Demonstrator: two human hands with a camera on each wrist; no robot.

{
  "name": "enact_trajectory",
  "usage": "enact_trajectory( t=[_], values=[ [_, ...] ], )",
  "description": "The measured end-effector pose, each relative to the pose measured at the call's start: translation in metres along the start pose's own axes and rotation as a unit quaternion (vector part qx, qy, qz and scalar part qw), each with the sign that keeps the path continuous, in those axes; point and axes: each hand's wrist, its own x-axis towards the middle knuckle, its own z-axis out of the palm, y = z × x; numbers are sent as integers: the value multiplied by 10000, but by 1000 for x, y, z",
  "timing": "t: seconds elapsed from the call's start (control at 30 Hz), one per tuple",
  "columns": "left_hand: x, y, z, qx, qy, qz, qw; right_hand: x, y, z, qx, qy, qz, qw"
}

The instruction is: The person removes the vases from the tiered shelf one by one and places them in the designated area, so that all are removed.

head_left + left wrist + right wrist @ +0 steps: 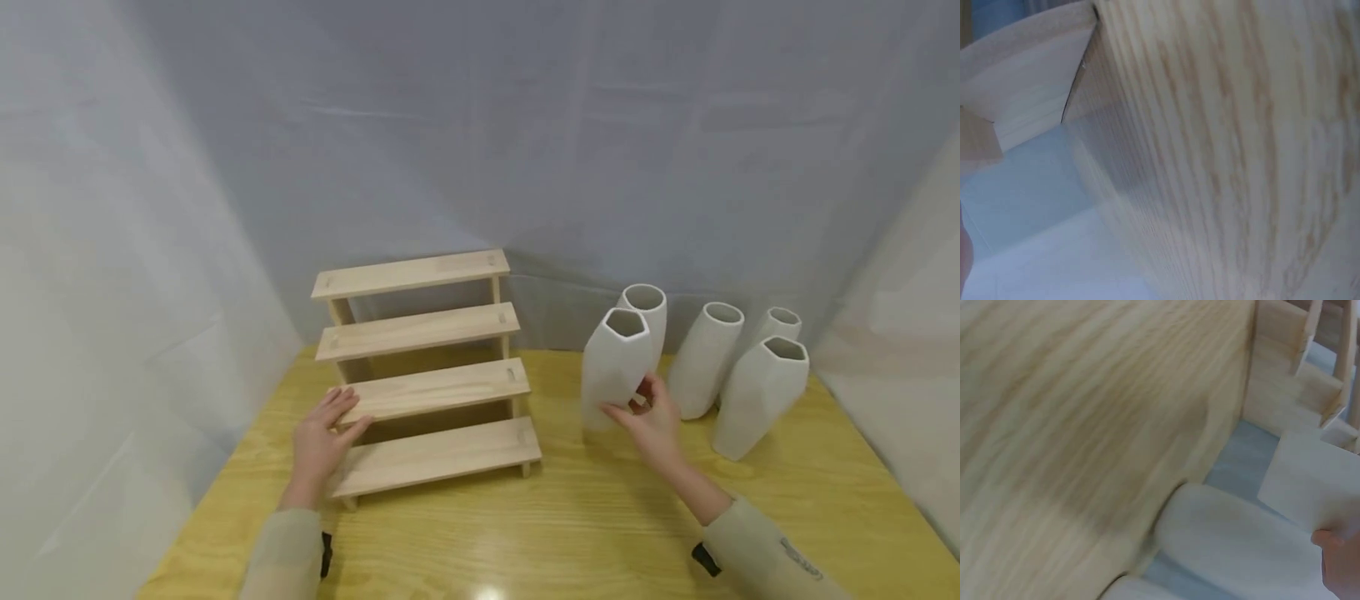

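My right hand (651, 421) pinches a white faceted vase (611, 367) low on its side, thumb in front and fingers at its right. The vase stands upright with an angular mouth, overlapping a round-mouthed white vase (648, 304) behind it. In the right wrist view, a fingertip (1329, 540) presses against the pale held vase (1310, 478). To the left is a four-tier wooden display stand (442, 387). My left hand (322, 437) rests on its left end, fingers laid over the second-lowest shelf and thumb stretched along the front edge.
Several more white vases stand at the right, among them a round-mouthed one (701, 367) and a faceted one (757, 404) nearer the front. Everything is on a yellowish wood-grain table (480, 533). Pale cloth (525, 150) hangs behind and at both sides.
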Motion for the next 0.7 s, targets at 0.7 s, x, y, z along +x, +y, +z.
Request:
enact_trajectory(
  t=[0.7],
  values=[
    [0,-1,3,-107,51,-65,9999,7,104,-72,-1313,538,-101,9898]
  ],
)
